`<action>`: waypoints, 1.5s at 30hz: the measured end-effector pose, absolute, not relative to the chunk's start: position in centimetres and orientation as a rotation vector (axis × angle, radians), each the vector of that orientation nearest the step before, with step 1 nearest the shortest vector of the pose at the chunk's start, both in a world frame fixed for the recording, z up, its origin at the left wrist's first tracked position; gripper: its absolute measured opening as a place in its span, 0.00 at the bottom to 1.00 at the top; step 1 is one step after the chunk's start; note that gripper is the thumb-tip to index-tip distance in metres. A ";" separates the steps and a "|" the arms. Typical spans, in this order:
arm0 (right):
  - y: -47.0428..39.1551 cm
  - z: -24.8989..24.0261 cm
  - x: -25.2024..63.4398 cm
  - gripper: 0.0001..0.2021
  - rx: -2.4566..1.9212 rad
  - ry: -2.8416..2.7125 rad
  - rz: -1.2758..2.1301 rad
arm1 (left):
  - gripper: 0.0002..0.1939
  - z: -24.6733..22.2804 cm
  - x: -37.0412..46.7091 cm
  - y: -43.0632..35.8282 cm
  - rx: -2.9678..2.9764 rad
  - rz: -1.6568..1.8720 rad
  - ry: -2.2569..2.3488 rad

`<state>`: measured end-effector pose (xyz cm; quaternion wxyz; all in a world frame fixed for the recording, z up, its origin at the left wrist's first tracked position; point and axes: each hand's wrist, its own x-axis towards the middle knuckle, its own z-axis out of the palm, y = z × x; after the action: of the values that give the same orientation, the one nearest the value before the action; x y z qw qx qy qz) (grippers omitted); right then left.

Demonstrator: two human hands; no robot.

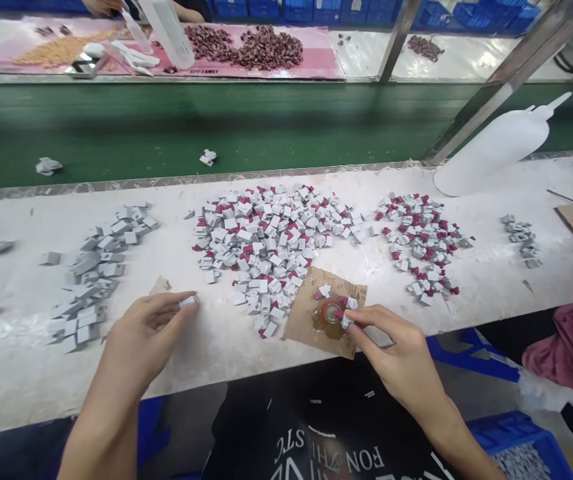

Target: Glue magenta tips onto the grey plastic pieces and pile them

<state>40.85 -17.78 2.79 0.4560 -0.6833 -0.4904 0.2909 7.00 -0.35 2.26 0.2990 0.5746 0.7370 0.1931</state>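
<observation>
My left hand (141,340) pinches a small grey plastic piece (188,301) between thumb and fingertips, just above the white table. Between thumb and forefinger, my right hand (397,347) grips a grey-and-maroon plastic part (346,319). Its maroon end reaches over a small round red-rimmed dish (332,312) holding something wet-looking. The dish sits on a stained piece of brown cardboard (301,323), where another grey-and-maroon part (323,291) lies. Beyond the hands spreads a large heap of grey-and-maroon parts (266,233). Plain grey pieces (91,267) lie left, near my left hand.
A second heap of parts (424,247) lies right, before a tilted white squeeze bottle (496,150) and a metal post (496,87). A green conveyor belt (266,127) runs behind the table, carrying a few grey parts. Another person's sleeve (561,340) shows at the right edge.
</observation>
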 end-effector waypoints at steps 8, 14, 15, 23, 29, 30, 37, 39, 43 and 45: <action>-17.0 4.0 41.5 0.07 -1.655 -1.212 0.811 | 0.18 3.2 8.4 -1.1 1.509 0.456 1.912; -15.3 4.7 41.6 0.06 -1.405 -0.842 1.022 | 0.21 5.0 16.8 -3.1 1.342 0.668 1.244; -14.8 4.7 41.5 0.07 -1.348 -0.791 1.056 | 0.20 5.3 18.5 -3.3 1.318 0.666 1.130; -12.9 4.5 41.3 0.07 -1.209 -0.665 1.061 | 0.11 6.1 23.7 -2.8 1.231 0.644 0.856; -12.6 5.2 41.2 0.07 -1.290 -0.738 1.046 | 0.09 5.9 23.6 -2.5 1.267 0.634 0.814; -12.5 5.4 41.2 0.07 -1.302 -0.768 1.033 | 0.09 5.9 23.6 -2.6 1.289 0.630 0.813; -10.6 6.2 42.9 0.06 -1.277 -0.936 1.026 | 0.06 7.8 23.9 -0.6 1.619 0.578 0.792; -9.0 5.9 44.4 0.11 -1.341 -0.992 0.988 | 0.07 8.5 25.5 2.7 1.770 0.528 0.823; -3.2 5.1 49.5 0.21 -1.769 -1.007 0.634 | 0.09 9.1 30.7 13.1 1.960 0.508 1.243; 1.0 4.8 53.0 0.20 -1.942 -0.960 0.463 | 0.07 8.6 33.2 18.2 1.910 0.429 1.464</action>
<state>53.02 0.96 4.80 0.4467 -0.7844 -0.3877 0.1868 33.16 18.18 8.57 0.3416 0.7342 0.5630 0.1648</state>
